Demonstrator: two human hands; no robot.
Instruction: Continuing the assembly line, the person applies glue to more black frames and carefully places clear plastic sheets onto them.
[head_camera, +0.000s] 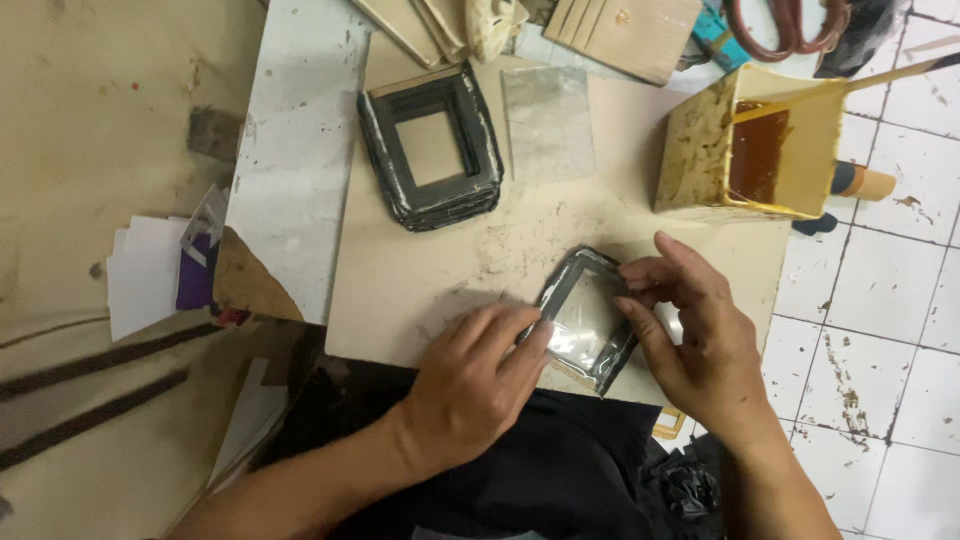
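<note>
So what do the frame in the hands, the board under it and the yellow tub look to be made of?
Frame: dark, matte border, perhaps card or leatherette, with a glossy clear film window that shows glare; both hands, left and right, press it. Board: pale, flat, scuffed, probably wood or fibreboard. Tub: stiff yellow plastic by its look, smeared brown.

Frame stack (430, 148), 11 o'clock: black-grey edges. Held frame (588, 318), centre: dark grey border, clear glossy pane. Glue container (750, 140), 1 o'clock: yellow walls with brown stains, dark brown contents. Work board (440, 270): beige, scuffed white. Floor tiles (880, 290), 3 o'clock: white, brown-speckled.
</note>
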